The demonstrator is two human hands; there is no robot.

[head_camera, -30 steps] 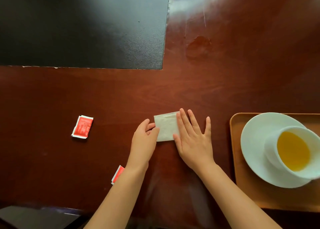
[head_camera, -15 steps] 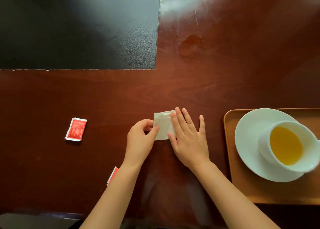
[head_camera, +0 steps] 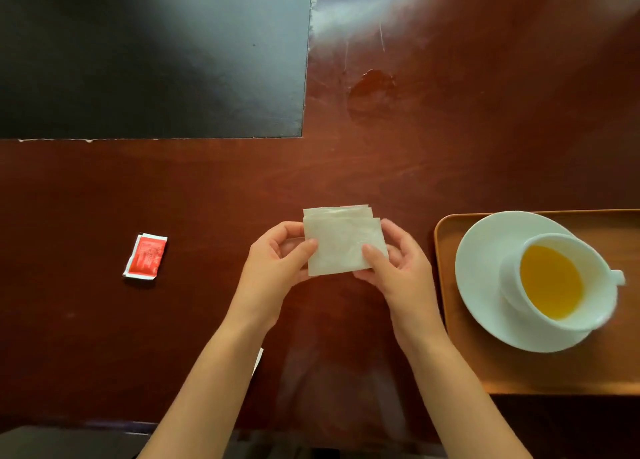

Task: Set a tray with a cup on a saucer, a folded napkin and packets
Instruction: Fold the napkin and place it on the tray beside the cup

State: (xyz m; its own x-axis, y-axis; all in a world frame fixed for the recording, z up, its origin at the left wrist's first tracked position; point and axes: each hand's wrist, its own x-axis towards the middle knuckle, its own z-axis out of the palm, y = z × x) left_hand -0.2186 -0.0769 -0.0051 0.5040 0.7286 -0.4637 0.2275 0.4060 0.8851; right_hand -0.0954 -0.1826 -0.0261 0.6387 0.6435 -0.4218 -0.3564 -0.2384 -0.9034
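Observation:
A folded white napkin (head_camera: 341, 242) is held just above the dark wooden table, in the middle. My left hand (head_camera: 273, 268) pinches its left edge and my right hand (head_camera: 398, 268) pinches its lower right corner. At the right lies a wooden tray (head_camera: 519, 368). On it a white saucer (head_camera: 481, 268) carries a white cup (head_camera: 554, 282) of yellow drink. A red packet (head_camera: 145, 256) lies on the table to the left. A second packet (head_camera: 258, 358) shows only a white edge beside my left forearm.
A large black mat (head_camera: 149, 53) covers the far left of the table. A blister in the varnish (head_camera: 372, 84) sits beyond the napkin. The table's near edge (head_camera: 104, 424) runs along the bottom left.
The napkin lay flat under my pressing right hand; now both hands have lifted it by its edges. The second packet is now mostly hidden by my left forearm.

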